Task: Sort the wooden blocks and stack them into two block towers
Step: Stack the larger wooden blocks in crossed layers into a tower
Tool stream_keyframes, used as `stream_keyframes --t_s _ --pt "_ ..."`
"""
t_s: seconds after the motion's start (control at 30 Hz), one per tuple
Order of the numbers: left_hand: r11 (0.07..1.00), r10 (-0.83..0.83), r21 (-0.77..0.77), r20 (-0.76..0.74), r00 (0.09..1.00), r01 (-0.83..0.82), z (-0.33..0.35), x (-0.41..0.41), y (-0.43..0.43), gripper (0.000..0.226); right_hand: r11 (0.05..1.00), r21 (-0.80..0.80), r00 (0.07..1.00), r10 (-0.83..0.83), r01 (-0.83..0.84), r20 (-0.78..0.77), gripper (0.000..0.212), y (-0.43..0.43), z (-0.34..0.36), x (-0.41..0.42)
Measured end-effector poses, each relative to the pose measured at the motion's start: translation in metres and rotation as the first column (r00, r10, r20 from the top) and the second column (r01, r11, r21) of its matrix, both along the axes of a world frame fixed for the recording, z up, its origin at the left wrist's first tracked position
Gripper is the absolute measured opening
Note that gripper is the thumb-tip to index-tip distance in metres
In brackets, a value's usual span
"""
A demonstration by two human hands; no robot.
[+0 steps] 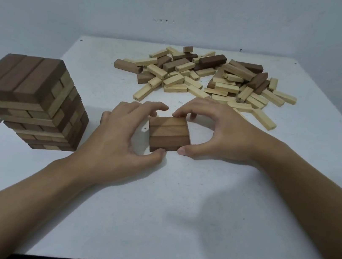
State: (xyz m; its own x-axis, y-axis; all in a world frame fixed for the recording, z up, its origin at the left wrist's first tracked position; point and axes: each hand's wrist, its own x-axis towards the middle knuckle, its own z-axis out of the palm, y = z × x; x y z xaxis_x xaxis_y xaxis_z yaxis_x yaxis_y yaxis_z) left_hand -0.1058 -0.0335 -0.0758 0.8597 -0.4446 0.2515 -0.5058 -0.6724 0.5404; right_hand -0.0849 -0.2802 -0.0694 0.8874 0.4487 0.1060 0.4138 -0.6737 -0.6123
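**A:** Position and heading of the piece in hand?

**B:** The three-block layer [169, 134] lies flat on the counter [154, 204] at centre frame. The blocks sit side by side and touching. Their long axes run left to right, with the right ends a little higher in the frame.

**A:** The grip?

**B:** The left hand [120, 135] has its thumb on the lower left corner and its fingers curled at the upper left edge. The right hand [216, 131] has its thumb on the lower right corner and its forefinger on the upper edge. Each grip is half closed and pinches the layer.

**A:** Appearance?

**B:** Mid-brown wood with visible seams; the lowest block is darkest. The finished tower [30, 99] stands at left of frame, with brown and paler blocks in crosswise layers. The loose pile [206, 77] of pale and dark blocks lies at upper centre-right, well apart from the layer.
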Motion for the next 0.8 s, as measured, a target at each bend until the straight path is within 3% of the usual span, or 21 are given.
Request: stream_keyframes --t_s 0.17,0.27,0.47,0.67,0.8 --pt "0.999 -0.027 -0.036 0.005 1.0 0.027 0.0 0.001 0.002 0.057 0.999 -0.037 0.999 0.011 -0.009 0.049 0.055 0.001 0.0 -0.002" --pt "0.997 -0.079 -0.01 0.08 0.994 0.08 0.003 -0.001 0.002 0.051 1.0 -0.002 0.996 0.003 -0.002 0.087 0.055 0.0 0.005 -0.008" --pt "0.993 -0.108 -0.015 0.295 0.949 0.118 0.024 -0.009 0.001 0.054 0.983 0.181 0.972 -0.026 -0.018 0.234 0.056 0.002 0.03 -0.02" --pt "0.986 -0.143 -0.011 0.442 0.886 0.165 0.072 -0.022 0.011 0.056 0.886 0.462 0.981 -0.05 -0.044 0.189 0.054 0.012 0.063 -0.039" --pt "0.979 -0.163 -0.027 0.485 0.859 0.201 0.105 -0.053 0.029 0.049 0.843 0.534 0.98 -0.059 -0.054 0.192 0.055 0.032 0.087 -0.048"
